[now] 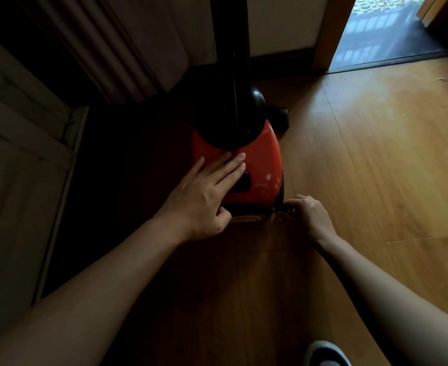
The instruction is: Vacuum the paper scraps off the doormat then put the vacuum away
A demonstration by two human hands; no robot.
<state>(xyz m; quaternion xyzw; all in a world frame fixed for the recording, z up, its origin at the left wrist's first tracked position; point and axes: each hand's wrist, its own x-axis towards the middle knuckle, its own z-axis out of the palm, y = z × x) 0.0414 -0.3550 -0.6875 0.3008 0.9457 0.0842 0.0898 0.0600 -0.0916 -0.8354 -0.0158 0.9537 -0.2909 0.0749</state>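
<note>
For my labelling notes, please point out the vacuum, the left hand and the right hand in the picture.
vacuum [262, 160]: head view, on its red shell.
left hand [204, 196]: head view, back of the hand.
right hand [311, 213]: head view, back of the hand.

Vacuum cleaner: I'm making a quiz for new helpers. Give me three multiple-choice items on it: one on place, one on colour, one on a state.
1. Where does the vacuum stand?
A. on the wooden floor
B. on a table
C. on a stair

2. What colour is its body?
A. blue
B. red
C. white

3. How is the left hand?
A. gripping a hose
B. fingers flat on the body
C. hanging free

Answers:
1 A, boards show beside it.
2 B, the shell is red under a black top.
3 B, straight fingers lie on the shell.
</note>
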